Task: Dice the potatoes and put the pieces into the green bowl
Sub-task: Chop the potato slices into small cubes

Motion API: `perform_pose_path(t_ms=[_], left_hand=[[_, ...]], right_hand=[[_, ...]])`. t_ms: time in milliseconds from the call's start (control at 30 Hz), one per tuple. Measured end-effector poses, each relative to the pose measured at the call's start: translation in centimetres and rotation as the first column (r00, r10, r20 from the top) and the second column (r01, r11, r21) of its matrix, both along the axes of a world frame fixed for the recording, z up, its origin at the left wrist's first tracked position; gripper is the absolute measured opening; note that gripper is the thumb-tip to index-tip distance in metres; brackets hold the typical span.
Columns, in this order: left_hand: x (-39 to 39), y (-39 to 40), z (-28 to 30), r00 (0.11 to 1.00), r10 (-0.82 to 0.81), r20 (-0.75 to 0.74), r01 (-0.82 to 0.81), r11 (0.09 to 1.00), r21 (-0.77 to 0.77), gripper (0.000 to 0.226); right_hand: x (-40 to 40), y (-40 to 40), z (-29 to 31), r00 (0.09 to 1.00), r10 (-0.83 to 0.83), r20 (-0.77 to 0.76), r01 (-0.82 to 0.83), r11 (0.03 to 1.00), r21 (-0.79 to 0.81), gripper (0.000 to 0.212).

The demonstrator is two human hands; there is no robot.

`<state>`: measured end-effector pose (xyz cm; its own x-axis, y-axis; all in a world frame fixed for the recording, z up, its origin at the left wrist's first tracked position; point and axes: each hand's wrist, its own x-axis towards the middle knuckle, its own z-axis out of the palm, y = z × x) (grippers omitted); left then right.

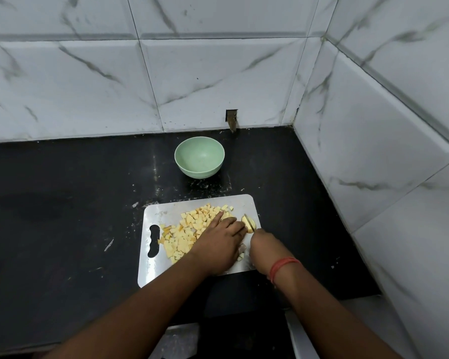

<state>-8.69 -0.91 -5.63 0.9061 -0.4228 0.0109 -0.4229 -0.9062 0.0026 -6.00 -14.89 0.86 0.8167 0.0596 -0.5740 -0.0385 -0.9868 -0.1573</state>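
A steel cutting board [153, 216] lies on the black counter, and a heap of diced potato pieces [189, 229] covers its middle and left. At the board's right edge sits a yellow potato piece [251, 224]. My left hand [222, 242] lies over the dice with its fingers stretched flat, fingertips touching that piece. My right hand [263, 246] grips a knife [249, 221], whose thin blade stands across the potato piece. The handle is hidden in my fist. The green bowl [199, 157] stands empty behind the board.
The black counter [62, 203] runs far to the left of the board. Tiled walls close in at the back and on the right, meeting in a corner. A small dark cut-out [231, 120] sits in the back wall just behind the bowl.
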Motion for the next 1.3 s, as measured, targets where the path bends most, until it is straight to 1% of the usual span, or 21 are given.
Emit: perform_pose_path(t_ms=[200,333,433,533,733,833,1000,1167,1300], left_hand=[[-0.1,-0.1,0.0,1.000,0.014,0.011,-0.014,1.000,0.010,0.054],[-0.2,-0.4,0.3,0.999,0.036,-0.017,-0.035,0.999,0.038,0.056],[-0.2,-0.5,0.4,0.998,0.048,-0.027,-0.046,0.998,0.050,0.057],[-0.2,-0.7,0.4,0.999,0.047,-0.027,-0.045,0.997,0.063,0.059],[-0.2,-0.6,0.5,0.998,0.038,-0.055,-0.035,0.998,0.050,0.060],[-0.3,-0.3,0.2,0.997,0.040,-0.067,-0.039,0.999,0.010,0.060],[-0.5,0.1,-0.2,0.998,0.036,-0.059,-0.038,0.999,-0.034,0.061],[-0.4,-0.1,-0.2,0.998,0.046,-0.051,-0.048,0.998,-0.042,0.058],[-0.4,-0.3,0.2,0.996,0.058,-0.062,-0.061,0.997,-0.045,0.057]], right_hand=[[0.4,1.1,-0.2,0.993,-0.073,-0.089,0.076,0.997,0.027,0.038],[0.3,0.8,0.0,0.990,-0.058,-0.128,0.064,0.997,0.048,0.042],[-1.2,-0.4,-0.7,0.996,-0.005,-0.086,0.006,1.000,0.013,0.034],[-2.4,-1.7,-1.5,0.997,0.056,-0.043,-0.055,0.998,0.034,0.029],[-4.2,-4.0,-1.3,0.993,0.099,-0.070,-0.096,0.994,0.044,0.029],[-4.2,-5.0,-0.5,0.993,0.110,-0.034,-0.108,0.993,0.051,0.028],[-2.9,-3.8,0.2,0.994,0.102,0.023,-0.104,0.992,0.072,0.026],[-0.8,-1.3,0.2,0.999,0.036,-0.039,-0.035,0.999,0.040,0.036],[-0.4,-0.5,0.3,0.999,0.017,-0.041,-0.016,1.000,0.014,0.036]])
